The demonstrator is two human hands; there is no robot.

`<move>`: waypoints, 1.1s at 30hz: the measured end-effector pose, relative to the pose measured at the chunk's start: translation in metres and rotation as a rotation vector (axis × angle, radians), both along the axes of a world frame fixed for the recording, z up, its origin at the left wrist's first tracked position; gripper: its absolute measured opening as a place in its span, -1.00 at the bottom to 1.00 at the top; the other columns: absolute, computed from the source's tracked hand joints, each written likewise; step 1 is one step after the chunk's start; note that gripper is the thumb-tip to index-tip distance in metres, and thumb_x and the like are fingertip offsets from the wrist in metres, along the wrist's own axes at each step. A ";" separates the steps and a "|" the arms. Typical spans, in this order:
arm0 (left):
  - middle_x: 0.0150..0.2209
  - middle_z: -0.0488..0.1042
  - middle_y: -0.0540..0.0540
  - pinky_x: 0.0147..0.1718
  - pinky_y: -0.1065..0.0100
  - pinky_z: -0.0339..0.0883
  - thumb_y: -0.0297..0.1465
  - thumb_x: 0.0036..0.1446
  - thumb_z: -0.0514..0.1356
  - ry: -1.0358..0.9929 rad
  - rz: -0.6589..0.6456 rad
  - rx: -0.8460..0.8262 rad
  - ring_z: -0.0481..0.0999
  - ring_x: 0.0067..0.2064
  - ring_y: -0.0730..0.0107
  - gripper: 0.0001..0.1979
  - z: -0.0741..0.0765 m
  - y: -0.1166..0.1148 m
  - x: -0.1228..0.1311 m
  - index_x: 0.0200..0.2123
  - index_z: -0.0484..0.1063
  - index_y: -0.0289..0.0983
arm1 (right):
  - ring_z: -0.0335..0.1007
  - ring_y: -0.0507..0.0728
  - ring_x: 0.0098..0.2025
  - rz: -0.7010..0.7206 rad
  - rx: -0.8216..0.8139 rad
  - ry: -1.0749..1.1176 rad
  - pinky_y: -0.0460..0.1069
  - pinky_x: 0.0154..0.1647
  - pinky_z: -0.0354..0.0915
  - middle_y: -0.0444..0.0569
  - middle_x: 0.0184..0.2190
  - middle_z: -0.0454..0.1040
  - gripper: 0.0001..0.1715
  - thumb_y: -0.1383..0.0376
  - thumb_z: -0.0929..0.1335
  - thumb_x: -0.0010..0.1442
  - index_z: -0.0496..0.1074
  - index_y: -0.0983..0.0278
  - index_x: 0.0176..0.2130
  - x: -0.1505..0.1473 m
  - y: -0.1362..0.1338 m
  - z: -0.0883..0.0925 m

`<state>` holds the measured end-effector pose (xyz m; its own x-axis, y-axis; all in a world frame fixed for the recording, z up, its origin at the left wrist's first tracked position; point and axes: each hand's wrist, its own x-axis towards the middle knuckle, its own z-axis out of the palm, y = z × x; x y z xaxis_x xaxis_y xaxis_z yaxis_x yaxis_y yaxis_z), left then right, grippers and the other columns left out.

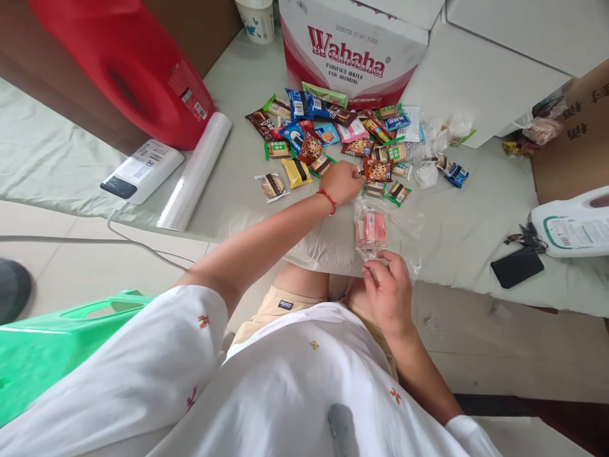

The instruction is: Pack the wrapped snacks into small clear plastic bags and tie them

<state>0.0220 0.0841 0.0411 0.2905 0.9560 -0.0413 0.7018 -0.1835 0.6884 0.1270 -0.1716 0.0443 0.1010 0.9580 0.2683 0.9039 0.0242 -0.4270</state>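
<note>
My left hand (pixel 341 185), with a red cord bracelet at the wrist, reaches into a pile of small wrapped snacks. Its fingers are closed beside a brown cookie packet (pixel 379 170); what they pinch is mostly hidden. Nearer my body, a clear plastic bag (pixel 404 238) lies at the edge of the cloth-covered surface. Inside it is a pink-wrapped snack packet (pixel 375 228). My right hand (pixel 391 289) has its thumb and fingers curled together at the bag's near edge. A yellow packet (pixel 297 172) and a clear-wrapped biscuit (pixel 273 186) lie left of my left hand.
A Wahaha carton (pixel 354 54) stands behind the pile, with a paper cup (pixel 257 22) beside it. On the left are a red jug (pixel 137 70), a plastic film roll (pixel 195 171) and a white device (pixel 143 170). Crumpled wrappers (pixel 427 176), a black pouch (pixel 517 266) and a white bottle (pixel 573 225) lie right.
</note>
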 end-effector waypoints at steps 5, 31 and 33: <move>-0.31 0.58 -0.25 -0.10 0.16 0.40 -0.34 0.13 0.29 -0.044 0.014 -0.129 0.57 -0.11 0.04 -0.85 -0.001 0.012 0.041 -0.36 0.55 -0.33 | 0.32 0.08 -0.49 -0.240 -0.131 0.379 0.03 -0.35 0.34 -0.12 -0.34 0.52 -0.63 0.14 0.40 0.28 0.44 0.17 0.06 0.024 -0.007 -0.003; 0.00 0.64 -0.07 0.44 -0.36 -0.45 -0.51 0.07 0.19 0.096 -1.067 0.513 0.26 0.42 -0.01 -0.36 -0.001 -0.032 -0.001 0.23 0.47 0.00 | 0.36 0.11 -0.39 -0.257 -0.233 0.369 0.08 -0.17 0.33 0.13 -0.09 0.58 -0.38 -0.05 0.33 0.27 0.48 0.32 0.11 0.081 0.052 -0.032; -0.08 0.65 -0.09 0.45 -0.36 -0.41 -0.52 0.10 0.16 0.158 -1.038 0.564 0.27 0.40 0.01 -0.42 -0.002 -0.028 -0.003 0.19 0.51 -0.04 | 0.41 0.16 -0.33 -0.255 -0.322 0.341 0.09 -0.14 0.32 0.15 -0.10 0.60 -0.33 -0.04 0.35 0.23 0.47 0.34 0.14 0.080 0.066 -0.031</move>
